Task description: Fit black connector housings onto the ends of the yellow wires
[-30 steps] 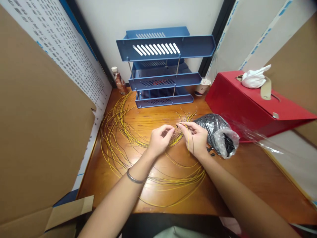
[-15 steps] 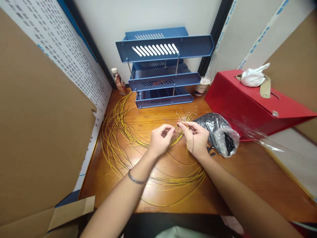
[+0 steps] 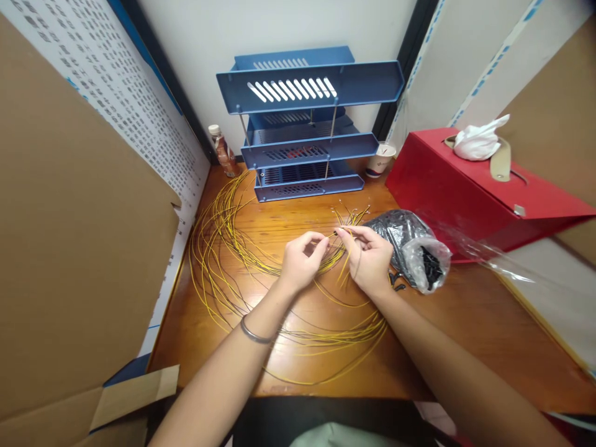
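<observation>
Over the middle of the wooden table my left hand (image 3: 302, 257) pinches a thin wire between thumb and forefinger. Just to its right, my right hand (image 3: 369, 256) is closed on the same wire, with a small dark piece at its fingertips that is too small to name. Loose yellow and brown wire ends hang below the right hand's fingers. Under and around both hands lies a big loop of yellow and brown wires (image 3: 223, 233), whose tipped ends fan out behind the right hand. Beside that hand rests a plastic bag (image 3: 405, 239) of small black parts, several spilled at its mouth.
A blue tiered tray (image 3: 307, 149) stands at the back, between a drink bottle (image 3: 224, 152) and a paper cup (image 3: 380, 160). On the right is a red box (image 3: 459, 183) with tissue on top. Cardboard (image 3: 79, 236) walls off the left.
The wire ends below my right hand have swung left, towards the left hand. Both hands keep nearly the same place and grip.
</observation>
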A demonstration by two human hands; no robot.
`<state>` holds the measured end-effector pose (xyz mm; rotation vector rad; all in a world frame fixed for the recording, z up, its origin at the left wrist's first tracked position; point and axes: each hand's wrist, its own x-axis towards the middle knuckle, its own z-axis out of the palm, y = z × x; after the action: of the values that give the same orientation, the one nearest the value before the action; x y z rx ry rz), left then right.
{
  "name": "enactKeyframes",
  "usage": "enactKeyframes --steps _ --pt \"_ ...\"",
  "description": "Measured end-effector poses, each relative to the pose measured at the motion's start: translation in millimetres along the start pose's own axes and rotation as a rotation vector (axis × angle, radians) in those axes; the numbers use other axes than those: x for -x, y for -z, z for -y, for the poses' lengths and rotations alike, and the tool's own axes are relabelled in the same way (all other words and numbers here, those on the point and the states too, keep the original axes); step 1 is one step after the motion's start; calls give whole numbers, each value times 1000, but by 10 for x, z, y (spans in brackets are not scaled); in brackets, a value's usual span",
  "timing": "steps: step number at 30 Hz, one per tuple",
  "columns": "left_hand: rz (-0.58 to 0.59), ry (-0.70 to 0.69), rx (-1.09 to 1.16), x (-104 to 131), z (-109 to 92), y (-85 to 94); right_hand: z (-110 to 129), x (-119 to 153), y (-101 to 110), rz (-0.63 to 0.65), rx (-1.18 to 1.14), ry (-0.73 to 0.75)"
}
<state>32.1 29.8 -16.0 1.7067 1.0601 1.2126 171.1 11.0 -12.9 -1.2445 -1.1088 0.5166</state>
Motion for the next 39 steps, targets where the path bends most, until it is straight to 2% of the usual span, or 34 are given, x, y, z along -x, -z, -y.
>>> enactKeyframes --steps 3,12,20,39 --pt "-4 -5 7 1 -5 5 15 -9 4 -2 -17 -6" --pt "-16 -37 7 -13 50 14 -36 67 -26 100 -2 -21" --pt "-4 -30 2 -8 21 16 64 -105 61 -27 31 70" --pt "18 -78 -34 6 27 21 81 -71 50 12 63 52"
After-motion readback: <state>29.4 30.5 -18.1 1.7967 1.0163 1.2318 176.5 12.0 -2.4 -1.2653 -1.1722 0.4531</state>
